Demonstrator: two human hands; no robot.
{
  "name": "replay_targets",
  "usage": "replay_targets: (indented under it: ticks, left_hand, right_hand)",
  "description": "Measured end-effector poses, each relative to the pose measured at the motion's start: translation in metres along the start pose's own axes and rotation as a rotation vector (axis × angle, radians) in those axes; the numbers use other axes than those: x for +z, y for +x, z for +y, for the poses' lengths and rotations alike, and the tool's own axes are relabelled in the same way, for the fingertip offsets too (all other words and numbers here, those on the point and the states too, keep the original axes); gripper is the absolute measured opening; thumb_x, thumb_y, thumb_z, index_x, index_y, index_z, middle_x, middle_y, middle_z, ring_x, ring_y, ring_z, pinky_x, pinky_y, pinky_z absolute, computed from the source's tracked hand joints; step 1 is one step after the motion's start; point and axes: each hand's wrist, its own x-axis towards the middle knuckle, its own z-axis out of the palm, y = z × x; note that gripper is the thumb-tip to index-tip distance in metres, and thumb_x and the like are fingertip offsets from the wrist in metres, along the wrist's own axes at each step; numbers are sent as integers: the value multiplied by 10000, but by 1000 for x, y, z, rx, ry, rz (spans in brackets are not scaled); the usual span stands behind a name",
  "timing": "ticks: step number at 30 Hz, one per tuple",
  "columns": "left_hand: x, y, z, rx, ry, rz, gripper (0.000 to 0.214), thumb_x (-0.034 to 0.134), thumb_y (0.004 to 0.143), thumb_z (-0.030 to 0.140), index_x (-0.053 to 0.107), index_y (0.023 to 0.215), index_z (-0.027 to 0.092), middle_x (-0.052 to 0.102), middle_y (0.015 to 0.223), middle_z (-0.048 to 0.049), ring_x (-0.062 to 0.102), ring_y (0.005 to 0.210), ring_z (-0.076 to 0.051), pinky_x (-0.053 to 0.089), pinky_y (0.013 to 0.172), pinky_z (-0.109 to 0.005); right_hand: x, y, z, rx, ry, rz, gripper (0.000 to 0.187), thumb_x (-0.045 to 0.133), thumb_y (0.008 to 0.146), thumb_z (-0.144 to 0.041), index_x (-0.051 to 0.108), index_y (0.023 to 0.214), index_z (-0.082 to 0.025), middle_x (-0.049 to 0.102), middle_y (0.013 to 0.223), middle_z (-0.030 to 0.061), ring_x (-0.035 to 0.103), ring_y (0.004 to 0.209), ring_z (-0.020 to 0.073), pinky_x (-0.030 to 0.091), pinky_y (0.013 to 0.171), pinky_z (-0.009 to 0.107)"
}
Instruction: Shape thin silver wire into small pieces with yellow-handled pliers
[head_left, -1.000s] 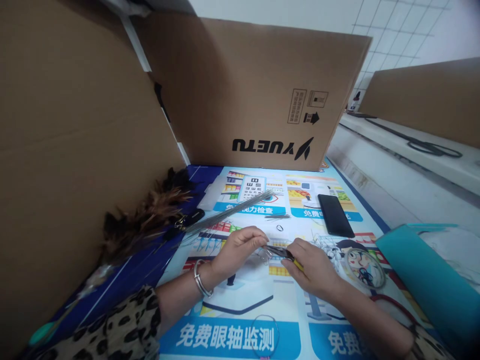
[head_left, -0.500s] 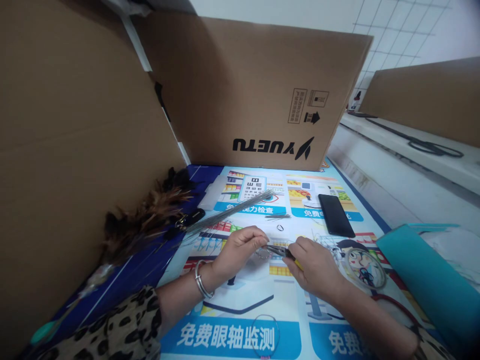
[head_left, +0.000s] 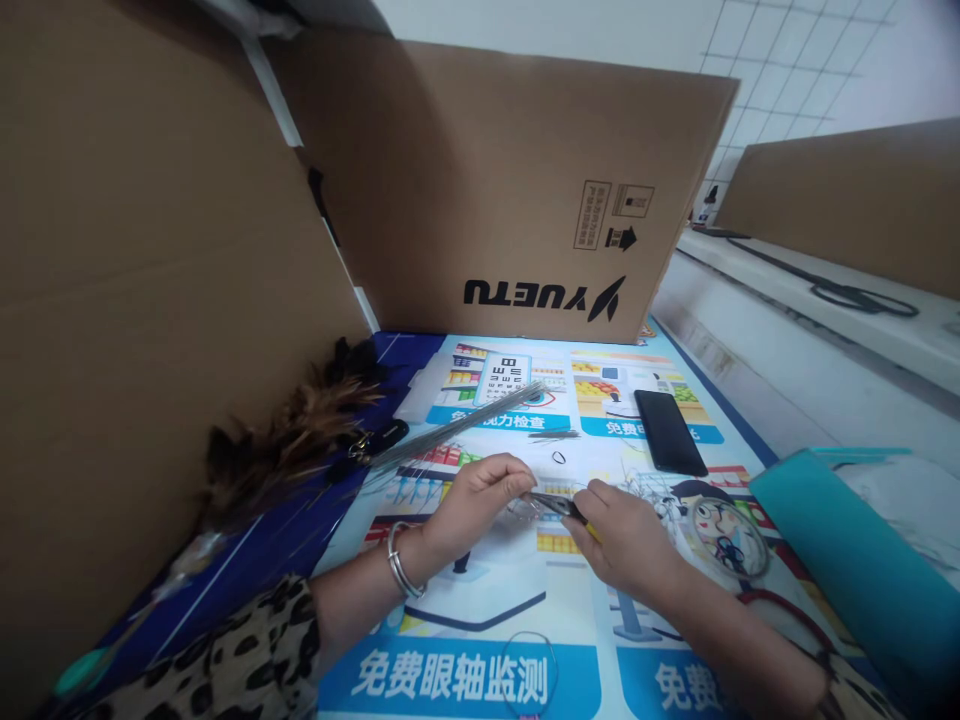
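Note:
My right hand is wrapped round a pair of pliers with yellow-and-dark handles; the jaws point left. Thumb and fingers of my left hand are pinched together on a thin looped wire, right at the plier tips. Whether the jaws bite on the wire I cannot tell. Beyond my hands lies a long bundle of straight wires. Near it are a short bunch of wires and a small dark ring. A larger wire loop lies close to me.
A black phone lies to the right, with a round clear dish and a teal case nearby. Cardboard panels stand at the back and left. A feather duster lies along the left side. Scissors rest on the ledge.
The pliers have tilted slightly, with their handle end a little lower. Both hands keep almost the same place and grip. The whole view has shifted very slightly.

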Motion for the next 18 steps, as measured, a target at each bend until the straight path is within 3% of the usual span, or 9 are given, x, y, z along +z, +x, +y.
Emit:
replay_targets:
  ticks: [8, 18]
  left_hand:
    - [0, 3, -3, -54, -112, -50, 222, 467, 836, 327, 575, 820, 134, 585, 679, -28, 529, 664, -126, 402, 673, -257]
    - [3, 4, -5, -83, -79, 69, 229, 494, 816, 347, 544, 745, 135, 580, 681, -24, 497, 630, -109, 394, 623, -235]
  right_hand:
    - [7, 0, 7, 65, 206, 20, 201, 358, 867, -361, 475, 867, -197, 548, 821, 28, 521, 721, 137, 350, 584, 225]
    - [9, 3, 10, 138, 454, 92, 213, 385, 851, -376, 485, 786, -199, 529, 717, 2, 495, 659, 126, 371, 587, 235]
